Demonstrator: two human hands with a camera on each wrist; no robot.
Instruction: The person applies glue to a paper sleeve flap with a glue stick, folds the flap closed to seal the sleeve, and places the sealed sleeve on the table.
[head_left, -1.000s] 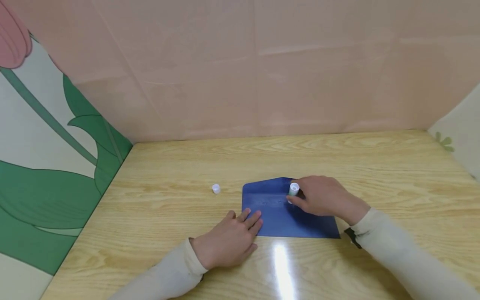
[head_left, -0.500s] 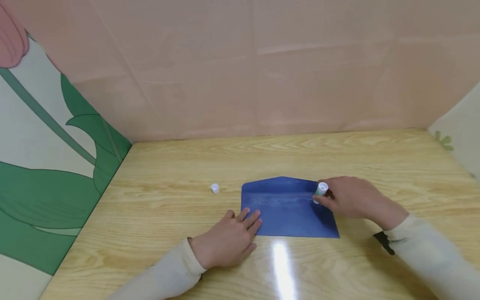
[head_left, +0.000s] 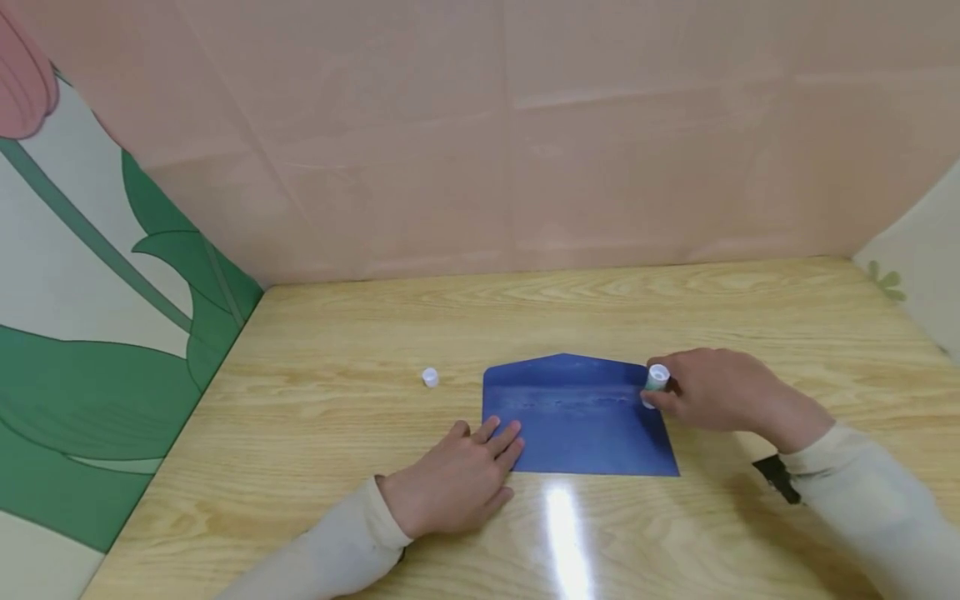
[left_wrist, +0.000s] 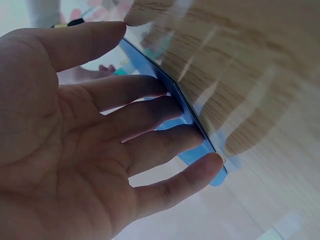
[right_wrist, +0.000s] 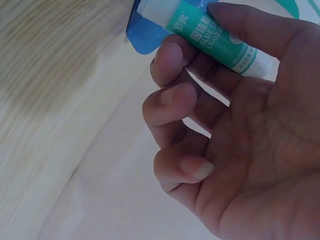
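A blue envelope (head_left: 585, 433) lies on the table with its flap spread away from the person. Whitish smears run along the crease below the flap. The left hand (head_left: 461, 479) rests its outstretched fingers on the envelope's left edge; the left wrist view shows those fingers (left_wrist: 155, 150) nearly straight. At the envelope's right edge, the right hand (head_left: 723, 392) pinches a green and white glue stick (right_wrist: 210, 35) between thumb and fingers. The glue stick stands slightly tilted, its lower end against the crease. In the right wrist view the other fingers are curled and hold nothing.
A small white cap (head_left: 430, 377) sits on the wood-grain table (head_left: 337, 333) left of the envelope. A pinkish wall covering (head_left: 510, 150) rises behind the table's far edge. A panel with green leaves (head_left: 90, 392) borders the left side.
The right hand has slid the glue stick rightward along the crease, from the middle of the envelope to its right edge. The left hand has stayed in place.
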